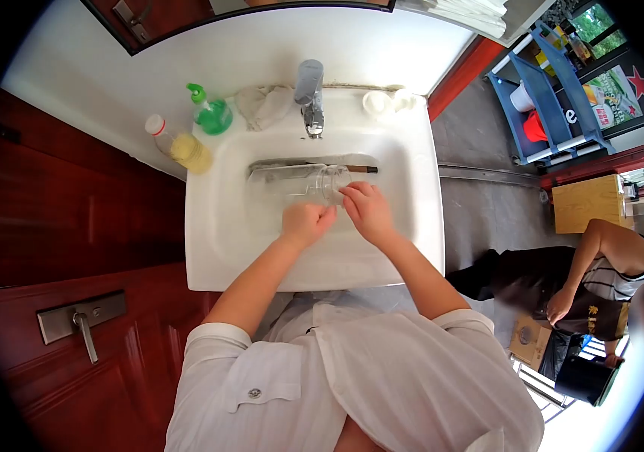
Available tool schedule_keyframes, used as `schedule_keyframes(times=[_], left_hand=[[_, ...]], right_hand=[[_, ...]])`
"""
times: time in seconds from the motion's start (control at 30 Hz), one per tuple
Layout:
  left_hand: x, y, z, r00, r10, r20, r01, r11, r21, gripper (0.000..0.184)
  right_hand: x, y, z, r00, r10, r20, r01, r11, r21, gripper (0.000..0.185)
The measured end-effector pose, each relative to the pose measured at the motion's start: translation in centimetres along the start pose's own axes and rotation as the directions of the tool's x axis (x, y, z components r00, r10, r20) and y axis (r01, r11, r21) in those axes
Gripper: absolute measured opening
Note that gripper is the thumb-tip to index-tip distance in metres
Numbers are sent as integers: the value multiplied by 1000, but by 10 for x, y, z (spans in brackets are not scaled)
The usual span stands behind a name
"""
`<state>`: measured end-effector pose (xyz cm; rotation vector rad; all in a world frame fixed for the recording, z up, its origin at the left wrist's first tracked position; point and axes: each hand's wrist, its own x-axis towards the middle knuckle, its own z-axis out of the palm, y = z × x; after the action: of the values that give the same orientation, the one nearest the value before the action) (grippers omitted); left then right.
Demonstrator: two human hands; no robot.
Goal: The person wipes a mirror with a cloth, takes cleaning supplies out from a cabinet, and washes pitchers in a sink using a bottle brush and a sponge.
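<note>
A clear jar (289, 181) lies on its side in the white washbasin (209, 264), its mouth end toward the right. My right hand (371, 215) is closed, with its fingertips pinched at the jar's mouth end. Just left of it, my left hand (307, 223) is curled closed below the jar's neck, and what its fingers grip, if anything, is hidden. Behind the jar lies a knife with a dark handle (361, 169), its blade partly seen through and behind the jar. The chrome faucet (310, 94) stands above at the back rim.
On the left rim stand a green soap pump bottle (213, 117) and a bottle of yellow liquid (188, 153). A crumpled cloth (263, 107) and white cups (388, 104) sit at the back. At right, a co-worker (600, 279) stands near a blue cart (551, 98). A red door (28, 361) is left.
</note>
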<state>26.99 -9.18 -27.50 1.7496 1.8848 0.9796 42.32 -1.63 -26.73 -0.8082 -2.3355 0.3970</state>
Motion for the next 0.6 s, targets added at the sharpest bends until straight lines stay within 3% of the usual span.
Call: schedule_keyframes(times=[0.03,0.1,0.13,0.17,0.2,0.23,0.4,0.43,0.47,0.5,0.53,0.6], left_hand=[[1,-1,-4,999,-45,11,45,999,-12,37],[1,0,-2,999,-4,35,3,1000,6,36],[3,0,-2,998,35,53,-36,999,26,36],[2,1,-1,998,39,52,-40,999,27,36],[0,3,1,995,74,73,-75,997,9,37],[-2,5,3,990,106,96,-106,994,-10,38],[3,12,-3,985,-22,171,5,995,100,36],[5,11,-4,975,-78,208,52,991,125,32],[5,11,-5,975,-76,209,52,991,122,32],[6,10,-5,981,-50,187,21,987,157,32],[7,10,-5,986,-19,163,-13,981,194,32],[6,7,-3,990,-8,142,-15,987,161,32]], right_hand=[[0,-4,-3,1000,0,-3,0,1000,1,25],[0,-12,-12,890,305,340,-416,848,327,21],[4,-8,-11,893,304,331,-411,851,327,21],[10,-2,-10,719,478,505,-695,506,511,21],[16,-2,-10,495,514,700,-831,46,554,21],[16,-4,-12,495,514,701,-831,43,555,21],[23,-25,-36,545,762,351,-739,238,630,20],[20,-28,-35,545,761,352,-741,240,628,20],[16,-32,-33,844,535,29,-498,764,409,19],[14,-34,-31,985,95,-142,-95,995,3,19],[15,-32,-27,985,96,-146,-97,995,-1,19],[24,-27,-16,994,-113,0,112,990,-81,21]])
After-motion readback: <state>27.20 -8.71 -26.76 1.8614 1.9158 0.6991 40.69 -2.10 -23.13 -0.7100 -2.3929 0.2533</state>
